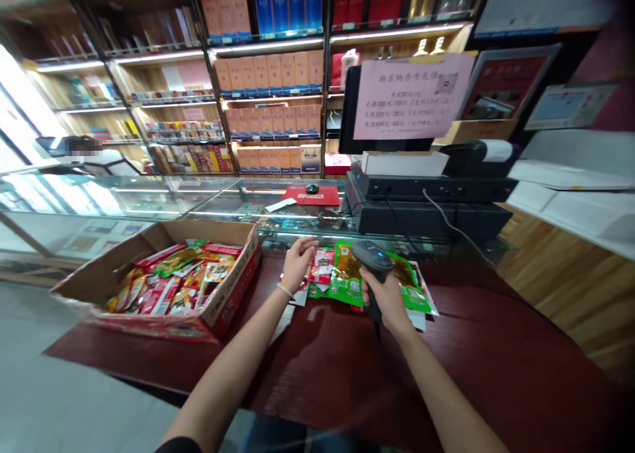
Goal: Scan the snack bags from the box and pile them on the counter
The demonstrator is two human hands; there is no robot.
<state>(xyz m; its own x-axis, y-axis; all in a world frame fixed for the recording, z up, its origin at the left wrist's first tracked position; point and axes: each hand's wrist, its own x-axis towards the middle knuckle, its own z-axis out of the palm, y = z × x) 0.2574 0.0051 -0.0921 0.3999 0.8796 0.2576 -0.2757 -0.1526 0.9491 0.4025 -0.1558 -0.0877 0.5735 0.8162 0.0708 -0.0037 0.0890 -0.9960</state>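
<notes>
The scanner [371, 257] hangs over the green packets [347, 282] on the tabletop [337, 367]. We hold it in the right grip [389, 301], clamped around the handle. The left grip [297, 268] is at the left edge of the red packet [323, 268]; we cannot tell whether its fingers pinch anything. We judge the step in hand to be scanning; the next move calls for an unobstructed label beneath the scanner head. Overlapping packets may hinder this. An open box [241, 288] of small packets [178, 281] stands left; the black console [421, 219] limits forward reach.
</notes>
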